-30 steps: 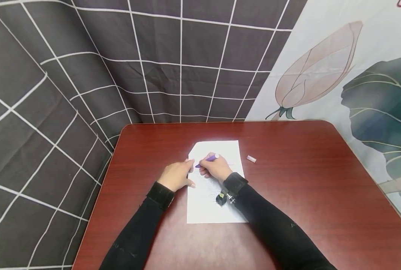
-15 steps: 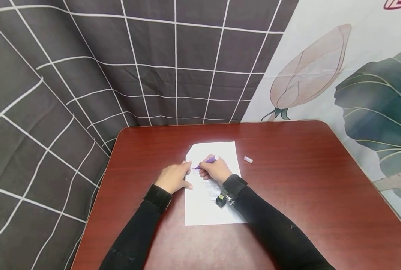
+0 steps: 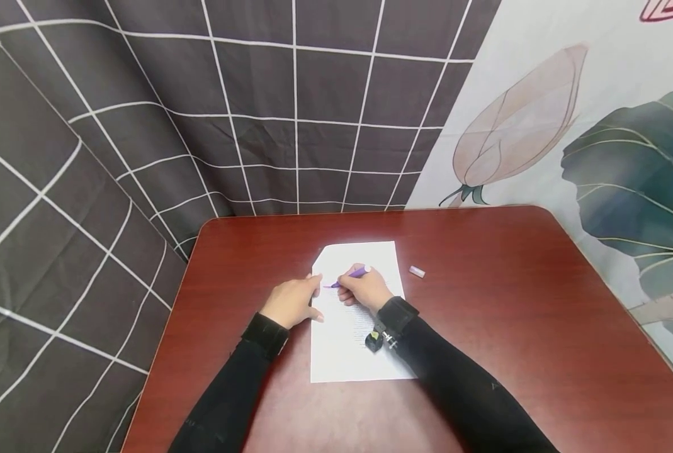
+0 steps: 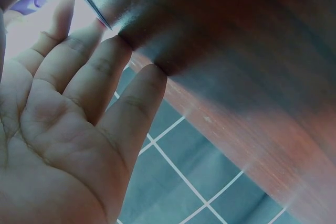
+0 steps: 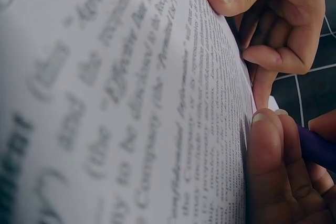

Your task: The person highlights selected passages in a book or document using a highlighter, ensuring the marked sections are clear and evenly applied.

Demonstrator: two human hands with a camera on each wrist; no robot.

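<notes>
A sheet of printed paper (image 3: 336,360) lies on the table. My right hand (image 3: 368,291) rests on its upper part and pinches a purple marker (image 3: 358,272), tip down at the left end of the text. A short purple line (image 3: 327,287) shows beside the tip. In the right wrist view, fingers partly hide the marker (image 5: 316,148), while rows of print fill the left side. My left hand (image 3: 291,302) lies across the sheet's left edge, thumb and fingers spread, holding nothing. The left wrist view shows its palm (image 4: 58,124) with fingers extended, fingertips at the paper and tabletop.
A small pale cap-like piece (image 3: 417,272) lies right of the sheet on the reddish-brown table (image 3: 500,314). Grey cloth with white grid lines (image 3: 262,75) hangs behind and to the left; a flower-print cloth (image 3: 517,126) hangs at the right.
The marker tip has moved slightly to the right, and a short purple line now shows to its left. The left hand stays on the sheet's edge; the head view has shifted slightly.
</notes>
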